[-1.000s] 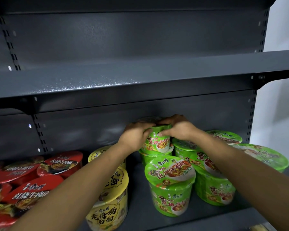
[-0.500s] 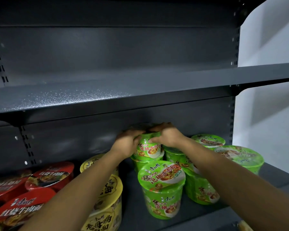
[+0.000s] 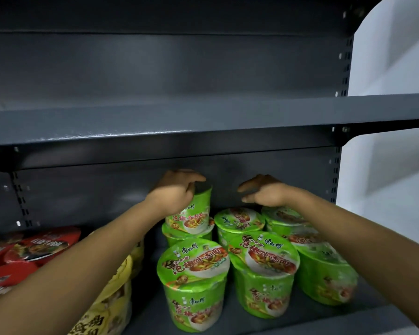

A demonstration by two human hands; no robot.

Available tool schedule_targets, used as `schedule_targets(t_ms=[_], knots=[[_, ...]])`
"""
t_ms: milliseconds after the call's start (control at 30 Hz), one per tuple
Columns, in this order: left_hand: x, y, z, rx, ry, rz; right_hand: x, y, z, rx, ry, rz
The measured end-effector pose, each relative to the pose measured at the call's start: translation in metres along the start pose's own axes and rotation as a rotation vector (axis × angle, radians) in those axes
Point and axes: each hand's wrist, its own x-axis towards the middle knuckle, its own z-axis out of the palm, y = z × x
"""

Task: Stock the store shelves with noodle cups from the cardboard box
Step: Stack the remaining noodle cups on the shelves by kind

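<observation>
Several green noodle cups stand on the lower dark grey shelf [image 3: 228, 320]. One green cup [image 3: 192, 213] sits upside down, stacked on another green cup [image 3: 186, 234] at the back. My left hand [image 3: 177, 192] grips the top of that stacked cup, fingers curled over its upper end. My right hand [image 3: 261, 192] hovers to the right of it, loosely curled, holding nothing, above another green cup [image 3: 238, 221]. Two more green cups [image 3: 194, 281] [image 3: 264, 272] stand at the front. The cardboard box is out of view.
Yellow noodle cups [image 3: 114, 303] stand left of the green ones, partly hidden by my left forearm. Red noodle cups [image 3: 41, 245] fill the far left. The upper shelf [image 3: 203, 122] holds nothing. A white wall [image 3: 392, 165] lies to the right.
My right hand has let go of the stacked green cup and moved to the right. My left hand still holds it. The view has shifted closer and to the right.
</observation>
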Motion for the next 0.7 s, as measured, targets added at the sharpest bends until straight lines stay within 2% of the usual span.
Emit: schedule_targets(t_ms=[267, 400, 467, 700], knots=[[0.031, 0.051, 0.037, -0.001, -0.045, 0.055, -0.02, 0.076, 0.001, -0.064, -0.124, 0.07], [0.042, 0.079, 0.071, 0.013, -0.153, 0.073, -0.026, 0.09, 0.007, -0.094, -0.205, 0.102], [0.047, 0.092, 0.09, 0.039, -0.201, 0.065, -0.026, 0.096, 0.012, -0.147, -0.21, 0.108], [0.054, 0.118, 0.138, 0.11, -0.368, -0.04, -0.016, 0.107, 0.028, -0.067, -0.168, 0.129]])
